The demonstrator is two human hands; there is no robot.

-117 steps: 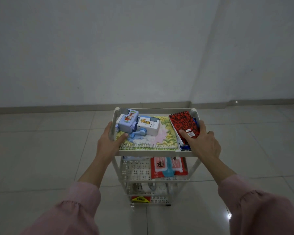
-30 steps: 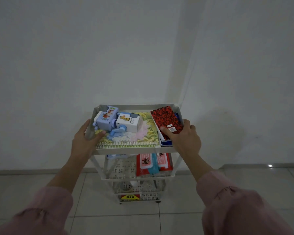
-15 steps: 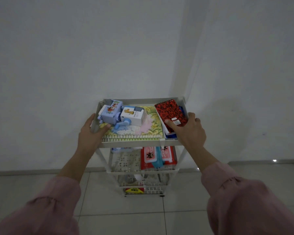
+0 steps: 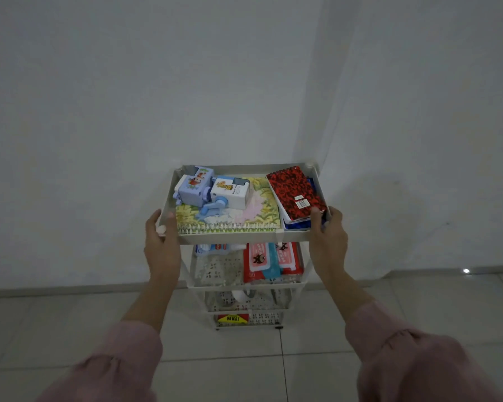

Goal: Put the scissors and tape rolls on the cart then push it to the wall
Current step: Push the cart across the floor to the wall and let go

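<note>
A white three-tier cart (image 4: 238, 238) stands in the corner with its far edge at the white wall (image 4: 157, 97). My left hand (image 4: 161, 242) grips the top tray's near left corner. My right hand (image 4: 329, 236) grips the near right corner, thumb on a red spiral notebook (image 4: 295, 192). On the top tray lie two small boxy toy-like dispensers (image 4: 212, 191) over a flowery spiral notebook (image 4: 244, 216). On the lowest shelf I make out pale shapes (image 4: 244, 295); I cannot tell whether they are scissors or tape rolls.
The middle shelf holds red packets (image 4: 270, 261) and a blue-white pack (image 4: 212, 248). A yellow-red label (image 4: 233, 319) shows at the cart's base. A second wall (image 4: 418, 140) meets the first at the corner on the right. Pale floor tiles (image 4: 244, 361) lie under me.
The cart has rolled from the open floor up to the wall corner. My hands have kept their hold on the top tray, now with arms stretched farther out.
</note>
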